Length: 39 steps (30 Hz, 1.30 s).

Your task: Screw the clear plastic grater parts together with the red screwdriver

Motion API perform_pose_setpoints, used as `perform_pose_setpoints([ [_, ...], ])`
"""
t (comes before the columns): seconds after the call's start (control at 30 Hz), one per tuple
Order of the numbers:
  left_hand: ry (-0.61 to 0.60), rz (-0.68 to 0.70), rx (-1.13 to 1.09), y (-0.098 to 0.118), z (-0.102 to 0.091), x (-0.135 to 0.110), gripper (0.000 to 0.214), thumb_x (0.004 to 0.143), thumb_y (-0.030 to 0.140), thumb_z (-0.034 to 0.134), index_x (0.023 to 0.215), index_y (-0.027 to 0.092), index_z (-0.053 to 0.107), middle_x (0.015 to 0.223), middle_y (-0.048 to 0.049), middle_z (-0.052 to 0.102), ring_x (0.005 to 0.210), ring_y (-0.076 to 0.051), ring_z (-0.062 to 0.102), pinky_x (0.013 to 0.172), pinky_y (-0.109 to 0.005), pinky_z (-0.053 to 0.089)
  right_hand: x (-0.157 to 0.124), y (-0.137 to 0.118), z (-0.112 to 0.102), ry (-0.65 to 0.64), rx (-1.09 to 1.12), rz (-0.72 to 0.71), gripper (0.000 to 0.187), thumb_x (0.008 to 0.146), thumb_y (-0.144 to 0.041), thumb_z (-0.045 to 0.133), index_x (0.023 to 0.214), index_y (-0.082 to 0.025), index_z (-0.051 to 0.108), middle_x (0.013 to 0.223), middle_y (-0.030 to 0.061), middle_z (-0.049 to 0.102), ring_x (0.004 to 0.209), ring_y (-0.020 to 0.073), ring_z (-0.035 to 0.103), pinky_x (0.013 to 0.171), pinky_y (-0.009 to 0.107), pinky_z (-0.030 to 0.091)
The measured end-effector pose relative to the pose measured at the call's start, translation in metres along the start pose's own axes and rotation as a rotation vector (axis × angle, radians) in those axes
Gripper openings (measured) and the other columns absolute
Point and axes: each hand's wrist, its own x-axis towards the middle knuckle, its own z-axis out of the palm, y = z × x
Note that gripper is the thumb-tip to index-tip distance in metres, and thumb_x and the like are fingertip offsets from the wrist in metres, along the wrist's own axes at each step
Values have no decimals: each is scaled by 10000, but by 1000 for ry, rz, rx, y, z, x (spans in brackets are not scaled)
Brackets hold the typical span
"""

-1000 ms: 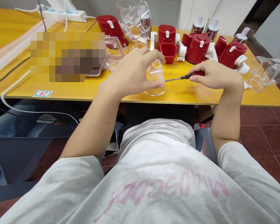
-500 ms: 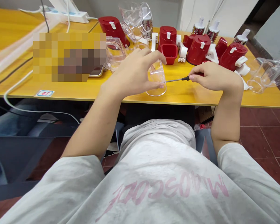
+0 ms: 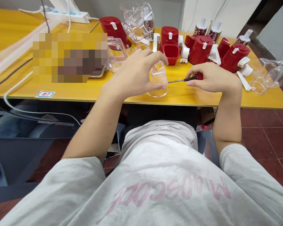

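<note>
My left hand (image 3: 138,73) grips a clear plastic housing (image 3: 159,78) that rests on the table, its thumb low on the wall and its fingers curved over the top. A screwdriver (image 3: 196,77) with a red and black handle lies level, its metal shaft reaching left to the housing's side. My right hand (image 3: 209,77) is round the handle, thumb below and fingers above, in a loose hold that leaves part of the handle showing. What the screwdriver's tip touches is too small to make out.
Red grater bases (image 3: 200,51), a red square cup (image 3: 171,55) and metal grating drums (image 3: 215,31) stand along the back. Other clear housings (image 3: 265,78) sit at the right and behind my left hand. A power strip (image 3: 66,15), cables and a phone (image 3: 97,72) are on the left.
My right hand has shifted slightly left along the screwdriver and its fingers have loosened, so more of the red handle shows. My left hand and the clear housing stay where they were.
</note>
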Motion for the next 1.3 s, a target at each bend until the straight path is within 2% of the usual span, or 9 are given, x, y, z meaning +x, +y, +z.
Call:
perform_pose_setpoints([
  [0.13, 6, 15, 14, -1, 1, 0, 599, 947, 800, 837, 1483, 534, 809, 1528, -24, 830, 1461, -525, 697, 1312, -786, 527, 2, -4, 0, 1, 39, -18, 140, 1106, -468, 920, 1049, -346, 960, 1262, 94, 954, 1191, 434, 853, 1050, 555, 628],
  [0.3, 25, 30, 10, -2, 2, 0, 583, 935, 775, 861, 1471, 552, 812, 1499, -38, 837, 1440, -545, 719, 1274, -809, 547, 5, -2, 3, -6, 15, -8, 17, 1059, -324, 927, 1075, -323, 919, 1177, 75, 940, 1086, 388, 853, 1003, 521, 624],
  [0.5, -14, -1, 33, 7, -2, -2, 565, 962, 698, 831, 1488, 494, 805, 1517, -44, 812, 1453, -500, 717, 1331, -785, 554, 7, 2, 10, 25, -2, -57, 119, 1067, -268, 927, 1178, -306, 911, 1169, 59, 930, 1073, 357, 861, 996, 491, 635],
  [0.6, -7, -6, 37, 9, -3, 0, 594, 924, 729, 805, 1487, 543, 828, 1512, -62, 816, 1475, -548, 721, 1290, -817, 550, 7, -1, 12, 20, 8, -82, 126, 1142, -316, 875, 1242, -311, 951, 1205, 61, 953, 1085, 357, 873, 1017, 500, 639],
  [0.7, -3, -6, 36, 8, -2, 1, 616, 906, 760, 788, 1493, 580, 836, 1502, -62, 822, 1473, -572, 720, 1264, -833, 545, 8, -4, 14, 13, -11, -96, 182, 1202, -313, 788, 1144, -290, 959, 1196, 77, 968, 1090, 361, 875, 1043, 519, 638],
  [0.87, -17, 7, 41, 7, -3, 0, 597, 934, 731, 821, 1484, 500, 809, 1511, -73, 811, 1461, -526, 725, 1325, -808, 549, 9, -7, 14, 20, -1, -99, 53, 1116, -281, 870, 1064, -287, 877, 1122, 75, 929, 1048, 361, 861, 1015, 518, 652],
  [1.0, -2, 21, 51, 4, -1, 0, 577, 943, 718, 829, 1475, 498, 794, 1486, -62, 820, 1439, -519, 737, 1311, -804, 570, 8, -10, 15, 21, 34, -105, 150, 1033, -198, 887, 1061, -295, 776, 1103, 59, 892, 1006, 340, 837, 938, 489, 645],
  [1.13, 23, 23, 52, 2, 1, 0, 553, 929, 735, 828, 1444, 536, 788, 1467, -50, 830, 1427, -532, 744, 1295, -808, 575, 10, -10, 17, 37, 33, -99, 163, 1018, -213, 927, 1077, -298, 802, 1108, 40, 890, 1032, 328, 839, 954, 472, 632],
  [1.3, 4, 23, 64, 4, 0, -1, 584, 940, 692, 820, 1474, 455, 785, 1480, -101, 801, 1447, -523, 749, 1314, -787, 574, 11, -5, 11, -80, -27, -35, 62, 1066, -232, 875, 1103, -281, 863, 1008, 41, 879, 967, 313, 820, 898, 456, 598],
])
